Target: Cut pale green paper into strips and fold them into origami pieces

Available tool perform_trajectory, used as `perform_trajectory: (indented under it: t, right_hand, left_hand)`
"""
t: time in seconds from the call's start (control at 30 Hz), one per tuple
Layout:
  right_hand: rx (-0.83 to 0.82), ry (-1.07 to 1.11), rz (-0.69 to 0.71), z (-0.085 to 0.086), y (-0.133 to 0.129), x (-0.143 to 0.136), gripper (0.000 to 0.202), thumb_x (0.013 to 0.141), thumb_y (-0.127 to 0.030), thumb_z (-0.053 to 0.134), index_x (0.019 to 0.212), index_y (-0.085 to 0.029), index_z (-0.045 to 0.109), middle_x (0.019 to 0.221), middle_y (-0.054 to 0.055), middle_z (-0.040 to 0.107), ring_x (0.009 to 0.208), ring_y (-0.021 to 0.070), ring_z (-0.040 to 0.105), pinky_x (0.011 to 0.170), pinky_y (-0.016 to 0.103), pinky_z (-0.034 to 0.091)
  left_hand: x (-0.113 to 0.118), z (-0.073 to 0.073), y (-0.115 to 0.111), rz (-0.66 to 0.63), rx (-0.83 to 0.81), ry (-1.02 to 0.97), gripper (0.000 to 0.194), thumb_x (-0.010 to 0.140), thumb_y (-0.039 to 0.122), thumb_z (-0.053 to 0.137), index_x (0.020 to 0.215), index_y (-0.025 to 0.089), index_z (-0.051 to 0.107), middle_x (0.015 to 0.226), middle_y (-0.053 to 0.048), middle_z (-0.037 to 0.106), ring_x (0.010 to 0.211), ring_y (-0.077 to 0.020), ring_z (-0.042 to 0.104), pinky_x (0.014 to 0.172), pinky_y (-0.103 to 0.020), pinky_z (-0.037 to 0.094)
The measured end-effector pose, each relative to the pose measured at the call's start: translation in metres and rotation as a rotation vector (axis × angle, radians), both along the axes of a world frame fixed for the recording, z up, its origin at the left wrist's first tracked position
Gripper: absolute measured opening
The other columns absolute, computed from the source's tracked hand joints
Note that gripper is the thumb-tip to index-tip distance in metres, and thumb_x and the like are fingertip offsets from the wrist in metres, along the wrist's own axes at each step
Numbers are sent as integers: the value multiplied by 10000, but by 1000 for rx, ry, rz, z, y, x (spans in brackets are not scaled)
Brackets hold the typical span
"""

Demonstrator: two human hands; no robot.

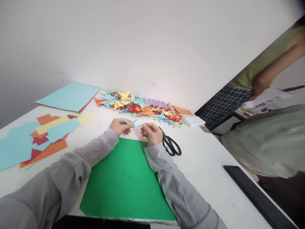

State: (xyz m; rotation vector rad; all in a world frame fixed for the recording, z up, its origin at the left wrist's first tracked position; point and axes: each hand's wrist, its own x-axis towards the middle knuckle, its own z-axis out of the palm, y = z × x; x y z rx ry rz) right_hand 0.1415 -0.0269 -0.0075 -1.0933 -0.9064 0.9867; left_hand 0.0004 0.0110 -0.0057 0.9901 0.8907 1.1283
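A small light blue folded paper piece (130,121) is held up just beyond the far edge of a green board (126,178). My left hand (120,126) is closed on it, gripping it between thumb and fingers. From the other side, my right hand (152,132) pinches its right end with the fingertips. The finer folds are partly covered by my fingers. Black-handled scissors (172,145) lie beside my right hand, their blades partly hidden behind it. Past both hands, a heap of colourful folded paper figures (143,106) lies along the wall.
On the left are loose coloured paper strips and scraps (50,133), with larger light blue sheets (69,95) behind them. A white packet (194,121) lies right of the heap. A long black object (252,190) lies near the right edge, where two other people (269,73) are partly visible.
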Motion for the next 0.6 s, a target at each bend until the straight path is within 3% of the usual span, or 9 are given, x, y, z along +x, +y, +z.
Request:
perform_trajectory:
  t: [0.17,0.33,0.6]
  right_hand:
    - [32,-134,8,1,-2,-1,221,532,-320,718,619,-171,579,466,-40,559,417,90,499,398,207,385]
    - [-27,-99,103,3,-4,-3,260,585,-399,674,552,-172,552,504,-26,579,421,78,504,396,194,390]
    - [-200,-56,149,0,-2,-2,286,534,-397,698,512,-168,528,498,-16,599,389,88,514,375,206,412]
  left_hand:
    - [0,-1,0,-18,20,60,406,389,255,820,695,76,620,376,4,552,322,-110,500,310,-209,406]
    - [0,-2,0,-28,29,57,415,388,269,818,699,79,619,369,4,549,316,-111,495,311,-211,407]
    - [0,0,-2,-46,70,93,406,406,296,811,692,78,623,375,4,554,293,-98,481,308,-204,395]
